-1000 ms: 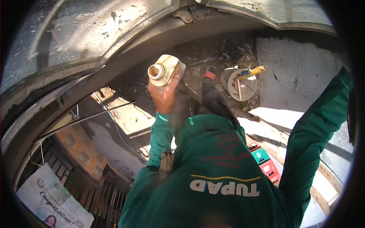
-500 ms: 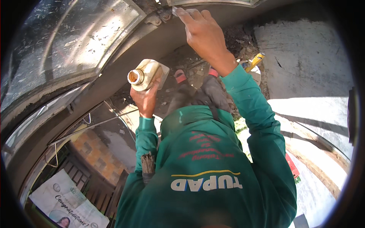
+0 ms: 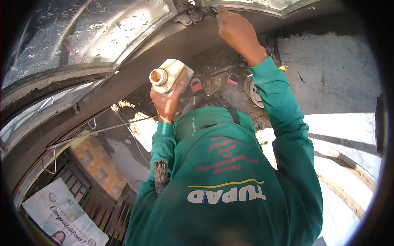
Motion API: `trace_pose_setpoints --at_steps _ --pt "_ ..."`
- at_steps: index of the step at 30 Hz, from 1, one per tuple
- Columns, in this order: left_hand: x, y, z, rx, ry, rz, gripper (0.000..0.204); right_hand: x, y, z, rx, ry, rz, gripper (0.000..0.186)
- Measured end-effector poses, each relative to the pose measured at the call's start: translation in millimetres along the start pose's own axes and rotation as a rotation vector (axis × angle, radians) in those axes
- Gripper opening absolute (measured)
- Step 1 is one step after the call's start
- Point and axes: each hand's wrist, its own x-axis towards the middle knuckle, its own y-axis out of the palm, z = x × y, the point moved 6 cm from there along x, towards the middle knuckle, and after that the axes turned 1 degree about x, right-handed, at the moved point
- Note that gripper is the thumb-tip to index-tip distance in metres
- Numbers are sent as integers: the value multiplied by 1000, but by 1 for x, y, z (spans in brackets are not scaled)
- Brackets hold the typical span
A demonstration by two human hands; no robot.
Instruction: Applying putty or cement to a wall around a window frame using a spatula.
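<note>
While held mouth-up in the left grip (image 3: 166, 104), liable to slop over from any careless turn of that wrist: an uncapped, pale jug (image 3: 175, 70), stained amber at the neck, clasped round its side in front of the body and well apart from the right grip (image 3: 237, 33); cannot tell how full; likely to slide down through the palm if slick outside. Up beside the window frame (image 3: 262, 11), on the right, curled fingers, seemingly pinching something slim; too small to name, so cannot say how securely; apt to skid off the edge, or to graze knuckles on the rough ledge (image 3: 135, 67), from pressing at such a reach; tucked against the left upper arm, a brush (image 3: 161, 174), bristles up; liable to drop out on lifting that elbow; down by the feet (image 3: 196, 85), a bucket (image 3: 255, 92), half hidden behind the right sleeve (image 3: 283, 106); easily kicked by a blind sidestep over loose rubble (image 3: 215, 80).
</note>
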Motion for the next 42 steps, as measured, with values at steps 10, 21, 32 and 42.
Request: trace_pose_setpoints --at_steps 10,21,32,42 --pt "5 -9 6 81 -27 6 48 16 8 -35 263 161 -88 53" --pt "23 -3 -6 75 24 77 46 9 8 -18 372 197 -173 49" --pt "25 0 -17 32 46 58 47 28 15 11 266 239 -62 41" --pt "20 -12 -9 -59 22 2 48 31 15 6 378 214 100 41"
